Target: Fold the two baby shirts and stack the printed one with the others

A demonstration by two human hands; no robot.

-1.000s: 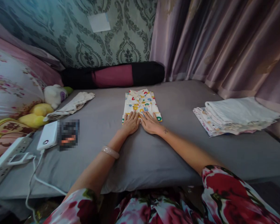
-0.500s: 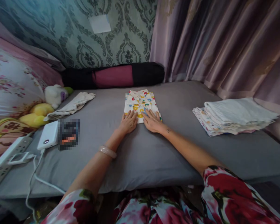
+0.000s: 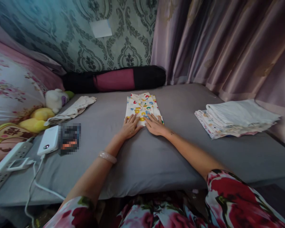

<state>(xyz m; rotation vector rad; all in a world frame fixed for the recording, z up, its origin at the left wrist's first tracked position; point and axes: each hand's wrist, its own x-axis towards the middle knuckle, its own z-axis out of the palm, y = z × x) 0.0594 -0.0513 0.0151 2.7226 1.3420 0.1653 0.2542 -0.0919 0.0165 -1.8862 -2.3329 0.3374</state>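
A folded white shirt (image 3: 143,103) with a colourful print lies in the middle of the grey bed, its collar end pointing away from me. My left hand (image 3: 131,126) rests flat on its near left corner, fingers spread. Across from it, my right hand (image 3: 154,124) lies flat on the near right part, fingers also apart. The palms hide part of the near edge. Neither hand grips the cloth.
A stack of folded clothes (image 3: 237,118) sits at the right. To the left lie a folded pale garment (image 3: 72,110), plush toys (image 3: 40,118), a white power bank (image 3: 48,140) and a power strip (image 3: 10,161) with cables. A long black and maroon bag (image 3: 115,79) lines the wall.
My left hand has shifted slightly left and towards me on the shirt. The right hand stays almost in place. The camera view has moved a little.
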